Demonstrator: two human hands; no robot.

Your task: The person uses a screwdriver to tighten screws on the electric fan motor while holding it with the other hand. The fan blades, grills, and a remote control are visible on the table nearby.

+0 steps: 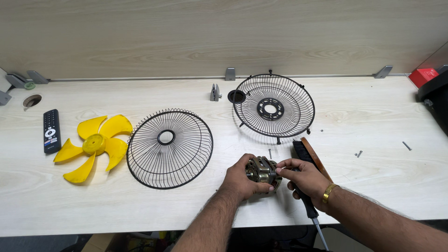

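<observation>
My left hand grips a small metal fan motor on the pale wooden table. My right hand touches the motor's right side with its fingertips and also holds a black-handled screwdriver that points toward me. A brush with a wooden back and black bristles lies just behind my right hand. Left of the motor lies a black wire fan guard, and beyond the motor a second black guard rests tilted.
A yellow fan blade and a black remote control lie at the left. Loose screws are scattered at the right. A small grey bracket and a black round cap sit near the back. A red box sits at far right.
</observation>
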